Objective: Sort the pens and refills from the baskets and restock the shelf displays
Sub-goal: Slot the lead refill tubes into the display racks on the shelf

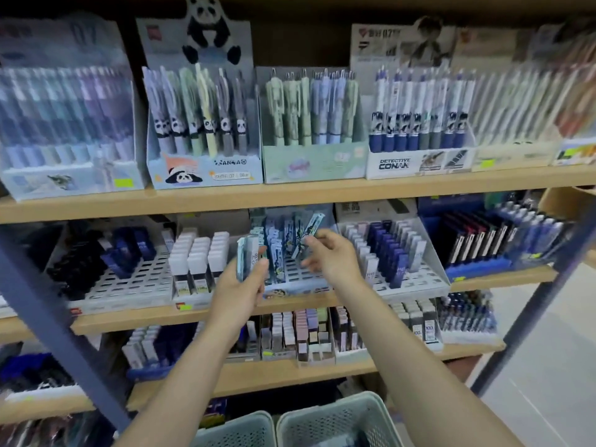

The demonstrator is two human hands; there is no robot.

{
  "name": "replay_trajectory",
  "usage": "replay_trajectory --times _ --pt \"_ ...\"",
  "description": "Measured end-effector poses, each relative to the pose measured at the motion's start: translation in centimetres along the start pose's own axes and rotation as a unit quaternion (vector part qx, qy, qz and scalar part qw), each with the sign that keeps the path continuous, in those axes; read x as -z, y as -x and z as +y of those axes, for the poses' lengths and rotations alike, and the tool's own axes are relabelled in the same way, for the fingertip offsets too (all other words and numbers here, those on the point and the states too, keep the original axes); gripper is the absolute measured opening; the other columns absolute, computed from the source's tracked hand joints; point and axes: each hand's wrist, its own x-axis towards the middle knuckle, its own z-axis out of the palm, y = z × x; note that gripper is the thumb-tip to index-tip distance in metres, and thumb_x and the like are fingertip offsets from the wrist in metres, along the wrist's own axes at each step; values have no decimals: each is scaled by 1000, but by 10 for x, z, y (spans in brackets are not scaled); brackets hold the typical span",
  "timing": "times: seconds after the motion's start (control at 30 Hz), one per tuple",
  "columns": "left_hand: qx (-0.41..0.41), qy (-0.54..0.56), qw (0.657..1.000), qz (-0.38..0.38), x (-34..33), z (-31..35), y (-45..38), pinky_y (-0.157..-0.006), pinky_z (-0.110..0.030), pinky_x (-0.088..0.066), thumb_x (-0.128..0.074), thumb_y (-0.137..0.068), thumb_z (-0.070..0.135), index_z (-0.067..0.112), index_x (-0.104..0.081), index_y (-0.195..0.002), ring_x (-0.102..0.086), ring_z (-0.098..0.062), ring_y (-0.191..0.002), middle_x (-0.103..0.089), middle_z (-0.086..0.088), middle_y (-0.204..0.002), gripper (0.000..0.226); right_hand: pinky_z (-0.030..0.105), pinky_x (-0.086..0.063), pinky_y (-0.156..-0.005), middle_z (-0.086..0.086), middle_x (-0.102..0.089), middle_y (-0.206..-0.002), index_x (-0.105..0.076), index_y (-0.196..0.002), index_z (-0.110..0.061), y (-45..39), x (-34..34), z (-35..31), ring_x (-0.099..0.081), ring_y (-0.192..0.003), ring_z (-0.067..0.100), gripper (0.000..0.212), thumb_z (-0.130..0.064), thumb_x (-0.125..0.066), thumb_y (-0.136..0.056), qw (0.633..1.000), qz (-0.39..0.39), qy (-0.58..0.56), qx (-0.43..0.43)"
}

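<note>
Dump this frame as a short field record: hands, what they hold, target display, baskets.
left hand: grips a small stack of slim pale-blue refill packs, held upright
right hand: pinches one tilted blue patterned refill pack over the tray
target display: slotted white plastic tray on the middle wooden shelf, partly filled with matching packs
above: panda-printed pen display box on the upper shelf
baskets: two pale perforated plastic baskets at the bottom edge; contents mostly out of view
</note>
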Motion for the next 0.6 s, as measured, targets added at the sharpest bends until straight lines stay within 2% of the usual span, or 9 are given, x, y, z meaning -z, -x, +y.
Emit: replay_trajectory --times 0.07,0.13,0.17,0.23,0.33,0.4,0.53,0.6 --pt "-26 8 1000 -14 -3 1 -4 -54 -23 -43 -60 -98 40 38 -64 -121 -51 -10 -59 -58 5 -71 23 31 -61 -66 -9 -62 -104 -58 -98 -21 -11 -1 0 -67 -62 19 4 -18 -59 -100 1000 -1 -22 -16" --pt "-39 4 999 -28 -5 0 -10 -52 -21 -41 -59 -99 38 49 -62 -113 -48 -6 -54 -56 8 -66 17 31 -62 -70 -7 -62 -105 -52 -112 -17 -21 -1 2 -69 -67 20 12 -14 -57 -101 999 4 -48 -25" --pt "-43 1 999 -32 -5 -2 -11 -51 -21 -40 -59 -99 38 47 -62 -111 -48 -5 -51 -55 8 -64 15 34 -62 -75 -4 -63 -105 -51 -113 -17 -26 -2 4 -70 -71 21 13 -13 -55 -101 998 9 -55 -24" --pt "-46 -5 998 -36 -6 -3 -14 -50 -20 -39 -59 -99 38 37 -64 -111 -47 -4 -49 -56 9 -61 13 38 -61 -82 4 -65 -104 -56 -104 -16 -32 -3 8 -69 -75 22 2 -15 -55 -102 999 14 -38 -13" --pt "-55 -15 998 -35 -8 -4 -18 -50 -19 -40 -58 -100 37 39 -63 -117 -49 -2 -50 -56 10 -59 18 38 -61 -80 4 -66 -97 -61 -93 -14 -38 -4 13 -70 -74 22 13 -24 -57 -101 1000 7 -16 -10" --pt "-62 -19 997 -35 -8 -5 -21 -55 -22 -41 -58 -100 37 40 -62 -122 -50 -2 -52 -55 11 -58 22 38 -61 -82 1 -68 -96 -63 -92 -17 -41 -5 17 -70 -73 21 13 -26 -58 -101 1000 -4 -3 -19" --pt "-71 -21 996 -43 -8 -6 -21 -57 -23 -42 -56 -101 37 41 -62 -123 -50 -2 -54 -55 14 -57 22 33 -60 -77 2 -67 -98 -63 -99 -18 -45 -7 27 -70 -71 18 8 -23 -58 -100 999 -14 -10 -32" --pt "-72 -17 996 -44 -8 -6 -21 -57 -22 -42 -57 -101 36 41 -61 -124 -50 -3 -55 -55 16 -58 24 26 -59 -70 1 -67 -98 -62 -112 -11 -46 -8 28 -69 -68 16 16 -21 -59 -100 999 -10 -22 -32"
